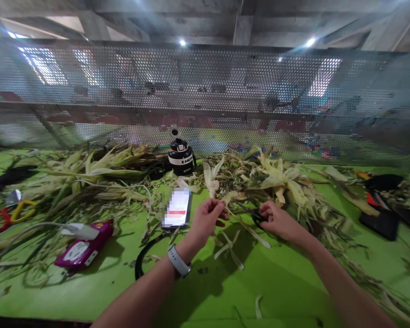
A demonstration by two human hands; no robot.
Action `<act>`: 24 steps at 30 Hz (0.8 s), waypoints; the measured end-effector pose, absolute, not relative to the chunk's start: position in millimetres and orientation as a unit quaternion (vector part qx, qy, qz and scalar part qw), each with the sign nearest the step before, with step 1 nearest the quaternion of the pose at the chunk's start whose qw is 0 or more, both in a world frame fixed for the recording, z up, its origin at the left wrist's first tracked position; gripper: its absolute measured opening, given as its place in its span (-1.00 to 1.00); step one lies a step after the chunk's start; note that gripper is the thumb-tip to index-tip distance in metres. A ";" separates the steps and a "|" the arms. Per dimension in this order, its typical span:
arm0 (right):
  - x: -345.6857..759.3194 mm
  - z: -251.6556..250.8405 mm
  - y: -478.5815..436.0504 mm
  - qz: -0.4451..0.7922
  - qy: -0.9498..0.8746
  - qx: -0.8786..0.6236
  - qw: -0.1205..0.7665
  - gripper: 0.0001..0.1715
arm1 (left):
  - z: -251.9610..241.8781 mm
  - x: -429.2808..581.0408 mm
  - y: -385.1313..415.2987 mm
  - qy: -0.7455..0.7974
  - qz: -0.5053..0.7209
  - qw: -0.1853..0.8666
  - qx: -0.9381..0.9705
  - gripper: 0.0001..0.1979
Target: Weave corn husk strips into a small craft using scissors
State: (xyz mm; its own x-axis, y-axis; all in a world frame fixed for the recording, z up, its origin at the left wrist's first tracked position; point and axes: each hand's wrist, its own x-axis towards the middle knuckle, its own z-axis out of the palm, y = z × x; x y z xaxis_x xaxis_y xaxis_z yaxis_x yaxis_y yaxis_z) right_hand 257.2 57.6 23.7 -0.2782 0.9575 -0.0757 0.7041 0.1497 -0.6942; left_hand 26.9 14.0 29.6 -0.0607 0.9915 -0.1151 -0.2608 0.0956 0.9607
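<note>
My left hand (207,221), with a pale watch band (179,260) on its wrist, pinches a thin corn husk strip (229,197) between thumb and fingers. To its right, my right hand (276,221) is closed around the dark handles of a pair of scissors (254,213). The blades point left toward the strip; whether they touch it I cannot tell. Just behind my left hand stands a pale husk piece (212,176) with a bound-looking lower end. Below the hands, a small star-shaped husk piece (229,248) lies on the green table (273,291).
Heaped corn husks (287,177) spread behind and to the right, with more husks (105,166) at left. A lit phone (176,208), black bottle (181,157), purple power bank (84,248) with cable, and red-and-yellow-handled scissors (23,211) surround the work spot. Perforated metal panel (205,91) behind.
</note>
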 end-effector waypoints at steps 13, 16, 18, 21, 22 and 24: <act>241.2 39.1 42.3 0.511 -0.705 -0.470 0.148 -0.55 | 30.1 24.6 16.2 0.477 0.569 0.546 0.387 -0.70; 240.2 34.2 43.1 0.506 -0.706 -0.474 0.146 -0.55 | 28.7 28.2 13.4 0.474 0.548 0.556 0.408 -0.70; 240.7 31.4 44.4 0.507 -0.703 -0.474 0.153 -0.54 | 27.7 30.0 11.9 0.469 0.534 0.561 0.424 -0.70; 240.8 29.3 45.2 0.511 -0.705 -0.465 0.160 -0.54 | 26.2 31.4 11.3 0.465 0.523 0.565 0.438 -0.70; 240.6 29.1 45.0 0.509 -0.708 -0.464 0.157 -0.54 | 25.7 31.7 11.4 0.463 0.520 0.567 0.440 -0.70; 239.9 28.8 44.5 0.505 -0.710 -0.466 0.153 -0.53 | 25.0 32.0 11.6 0.460 0.517 0.571 0.442 -0.69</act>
